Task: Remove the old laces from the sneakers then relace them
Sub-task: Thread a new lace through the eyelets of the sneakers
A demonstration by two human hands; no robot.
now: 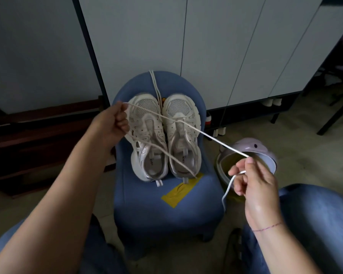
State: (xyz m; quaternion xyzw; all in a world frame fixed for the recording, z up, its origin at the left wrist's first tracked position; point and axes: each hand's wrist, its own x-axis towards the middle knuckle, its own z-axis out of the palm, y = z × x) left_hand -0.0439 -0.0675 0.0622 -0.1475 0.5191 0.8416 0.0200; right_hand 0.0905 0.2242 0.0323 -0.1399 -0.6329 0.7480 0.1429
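Note:
Two white sneakers stand side by side on a small blue chair [166, 202], toes pointing away: the left sneaker [147, 135] and the right sneaker [183, 133]. A loose white lace [210, 137] stretches taut above them between my hands. My left hand [111, 123] grips one part of it over the left sneaker's outer side, and a strand trails from there down to the right sneaker's heel. My right hand [249, 180] pinches the other part to the right of the chair, its end dangling below. A second lace [155, 86] lies on the chair back between the toes.
A yellow tape patch [178, 192] sticks to the seat's front. A lilac lidded bin [251, 155] stands open on the floor right of the chair, behind my right hand. Grey cabinet doors [216, 46] rise behind. My knees in blue jeans flank the chair.

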